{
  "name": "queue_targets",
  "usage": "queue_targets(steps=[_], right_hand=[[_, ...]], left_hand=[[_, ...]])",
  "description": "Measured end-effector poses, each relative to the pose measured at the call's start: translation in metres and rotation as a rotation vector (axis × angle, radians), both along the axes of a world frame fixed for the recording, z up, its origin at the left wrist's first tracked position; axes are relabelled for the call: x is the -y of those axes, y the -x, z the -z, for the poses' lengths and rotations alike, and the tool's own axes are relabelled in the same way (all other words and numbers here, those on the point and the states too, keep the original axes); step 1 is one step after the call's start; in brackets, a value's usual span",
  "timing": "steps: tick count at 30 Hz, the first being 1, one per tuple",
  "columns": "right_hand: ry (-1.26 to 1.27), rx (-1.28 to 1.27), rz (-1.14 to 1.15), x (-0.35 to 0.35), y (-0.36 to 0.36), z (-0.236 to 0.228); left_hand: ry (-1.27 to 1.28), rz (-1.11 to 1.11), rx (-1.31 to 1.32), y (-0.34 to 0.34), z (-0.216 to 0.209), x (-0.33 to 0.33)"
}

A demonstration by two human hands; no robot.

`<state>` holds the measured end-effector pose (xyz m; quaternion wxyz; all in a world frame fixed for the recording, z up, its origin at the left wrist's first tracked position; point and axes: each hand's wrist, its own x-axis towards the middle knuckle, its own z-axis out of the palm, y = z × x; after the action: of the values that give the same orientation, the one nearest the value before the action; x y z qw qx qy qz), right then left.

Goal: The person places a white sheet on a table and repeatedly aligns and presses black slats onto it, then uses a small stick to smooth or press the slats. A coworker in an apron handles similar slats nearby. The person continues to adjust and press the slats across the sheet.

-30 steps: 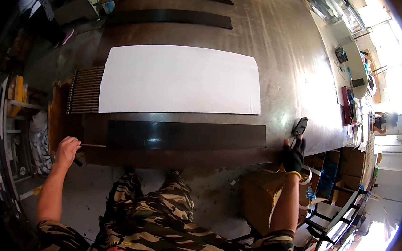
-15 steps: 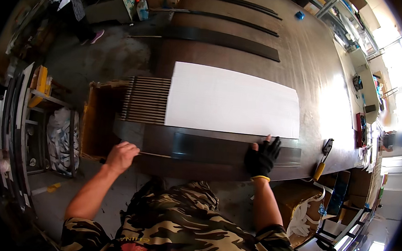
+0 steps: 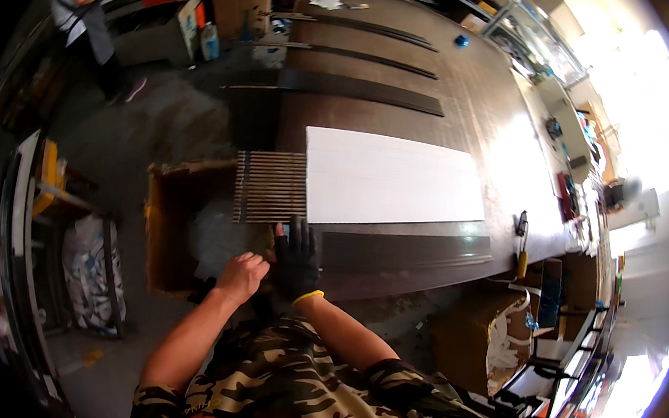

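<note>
My left hand (image 3: 243, 277), bare, is closed at the near left side of the table, on the end of a thin rod. My right hand (image 3: 297, 257), in a black half-finger glove with a yellow cuff, lies beside it, fingers stretched out, and hides the rod. It rests at the left end of a long dark flat strip (image 3: 406, 253). Beyond the strip lies a white board (image 3: 391, 184). A row of thin brown rods (image 3: 271, 189) sticks out to the left from under the board's edge.
An open cardboard box (image 3: 161, 231) stands by the table's left edge. Several dark strips (image 3: 363, 90) lie farther back. A yellow-handled tool (image 3: 522, 255) is at the right. Another person (image 3: 90, 25) stands far left. A box of white scraps (image 3: 501, 340) is at near right.
My right hand has slid left along the dark strip to its left end, next to my left hand. The head view has shifted, so the whole scene sits differently.
</note>
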<state>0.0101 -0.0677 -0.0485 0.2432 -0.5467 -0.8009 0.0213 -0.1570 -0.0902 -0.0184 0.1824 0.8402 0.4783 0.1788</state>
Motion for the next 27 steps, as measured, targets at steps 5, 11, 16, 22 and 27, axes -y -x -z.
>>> queue_targets(steps=[5, 11, 16, 22, 27], right_hand=[[0.153, -0.41, 0.077, 0.028, -0.086, -0.023], [0.365, -0.547, 1.39, 0.024, -0.313, -0.002], [0.569, -0.56, 1.285, 0.031, -0.383, 0.026], [0.807, 0.101, 0.672, 0.032, -0.408, -0.001], [0.596, 0.272, 0.651, -0.076, -0.374, -0.069]], left_hand=[[-0.009, -0.096, 0.122, -0.009, -0.004, -0.003], [-0.214, -0.207, -0.147, -0.056, -0.025, -0.008], [-0.009, 0.206, -0.085, -0.087, -0.012, -0.041], [0.356, 0.434, -0.096, -0.087, -0.046, -0.077], [0.513, 0.452, -0.104, -0.069, -0.118, -0.144]])
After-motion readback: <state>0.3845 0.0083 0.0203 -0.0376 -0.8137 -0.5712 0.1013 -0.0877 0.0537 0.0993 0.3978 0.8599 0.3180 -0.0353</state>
